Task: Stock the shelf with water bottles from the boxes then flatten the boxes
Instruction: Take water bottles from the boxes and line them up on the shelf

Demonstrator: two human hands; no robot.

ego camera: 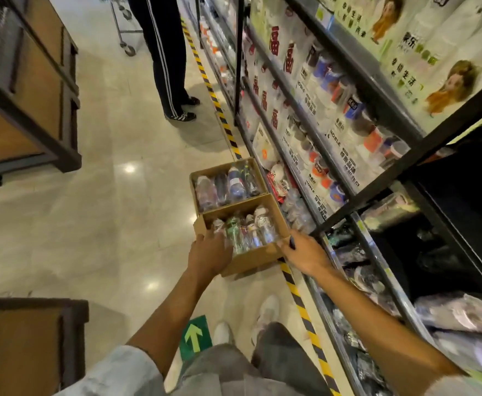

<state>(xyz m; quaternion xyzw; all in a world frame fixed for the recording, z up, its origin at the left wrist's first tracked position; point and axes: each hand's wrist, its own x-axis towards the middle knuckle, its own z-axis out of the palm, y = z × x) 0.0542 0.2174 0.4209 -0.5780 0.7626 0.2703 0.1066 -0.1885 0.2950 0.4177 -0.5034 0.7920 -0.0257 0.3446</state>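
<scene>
Two open boxes of water bottles sit on the floor against the shelf's foot. The left hand [209,254] reaches into the near box [251,260], fingers hidden; the right hand [305,252] lies flat on its rim. Better to lift bottles by the neck, steadying the box.

Shop aisle, stocked shelves [334,115]
</scene>
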